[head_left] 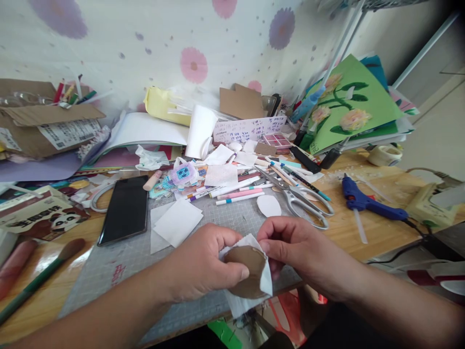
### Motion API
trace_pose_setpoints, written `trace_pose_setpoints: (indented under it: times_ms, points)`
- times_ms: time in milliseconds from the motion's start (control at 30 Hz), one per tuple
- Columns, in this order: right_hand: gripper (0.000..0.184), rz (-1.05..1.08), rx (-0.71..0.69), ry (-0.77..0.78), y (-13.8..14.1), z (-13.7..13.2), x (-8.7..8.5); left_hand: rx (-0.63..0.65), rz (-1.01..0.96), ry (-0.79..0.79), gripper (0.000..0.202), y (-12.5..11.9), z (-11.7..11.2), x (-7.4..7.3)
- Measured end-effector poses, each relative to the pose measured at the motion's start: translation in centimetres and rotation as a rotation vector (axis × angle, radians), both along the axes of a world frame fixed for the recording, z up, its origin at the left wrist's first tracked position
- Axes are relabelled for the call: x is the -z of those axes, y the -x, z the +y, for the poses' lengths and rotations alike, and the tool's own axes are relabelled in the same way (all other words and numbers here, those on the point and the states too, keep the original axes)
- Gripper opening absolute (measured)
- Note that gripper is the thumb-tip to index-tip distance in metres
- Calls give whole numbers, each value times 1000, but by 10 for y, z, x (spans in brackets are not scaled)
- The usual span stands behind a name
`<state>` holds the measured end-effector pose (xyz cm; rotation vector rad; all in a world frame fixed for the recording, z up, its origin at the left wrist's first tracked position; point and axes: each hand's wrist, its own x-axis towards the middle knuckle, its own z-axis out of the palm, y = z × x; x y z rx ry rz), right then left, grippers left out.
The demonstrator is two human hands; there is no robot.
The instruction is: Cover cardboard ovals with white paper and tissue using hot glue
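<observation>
Both my hands meet at the front edge of the grey cutting mat (138, 261). My left hand (203, 264) pinches a brown rounded cardboard piece (249, 271) that lies on white paper (267, 281), thumb on top of the brown piece. My right hand (294, 247) grips the upper right edge of the same white paper with closed fingers. A small white oval cut-out (269, 205) lies on the mat just beyond my hands.
Large scissors (301, 201) lie right of centre, a blue glue gun (366, 203) further right. A black phone (125, 208), white paper squares (176, 223), several markers (236, 191), a panda box (39, 215), a brush (39, 278) and green card craft (348, 104) crowd the wooden desk.
</observation>
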<state>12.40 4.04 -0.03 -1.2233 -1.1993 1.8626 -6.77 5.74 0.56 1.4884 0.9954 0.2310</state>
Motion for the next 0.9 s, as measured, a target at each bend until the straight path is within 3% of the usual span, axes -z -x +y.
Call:
trace_pose_setpoints:
  times_ms: [100, 167, 333, 433, 500, 533, 633, 700, 767, 900]
  points:
    - [16, -179, -46, -129, 1, 1, -2, -6, 55, -53, 14, 0, 0, 0]
    - [10, -343, -80, -336, 0, 0, -3, -16, 44, -44, 11, 0, -1, 2]
    - [14, -678, -166, -932, -2, -6, -1, -27, 18, -4, 12, 0, -4, 7]
    - [18, -792, -262, -1119, -4, -9, -3, -27, 60, -66, 12, -2, -3, 7]
    - [18, -774, -285, -1068, -5, -8, -6, -19, 89, -132, 13, -3, -2, 6]
    - [17, -722, -278, -968, -6, -7, -8, -12, 99, -153, 13, -3, -2, 5]
    - [20, -455, -238, -481, -7, 0, -11, 17, 110, -155, 13, -2, -2, 6]
    - [27, -313, -221, -244, -6, 4, -10, 38, 116, -143, 13, -2, -2, 6]
    - [28, -263, -221, -177, -3, 7, -8, 54, 127, -148, 11, -2, -4, 7]
    - [22, -352, -221, -245, 1, 7, -3, 42, 161, -199, 6, -4, -4, 5]
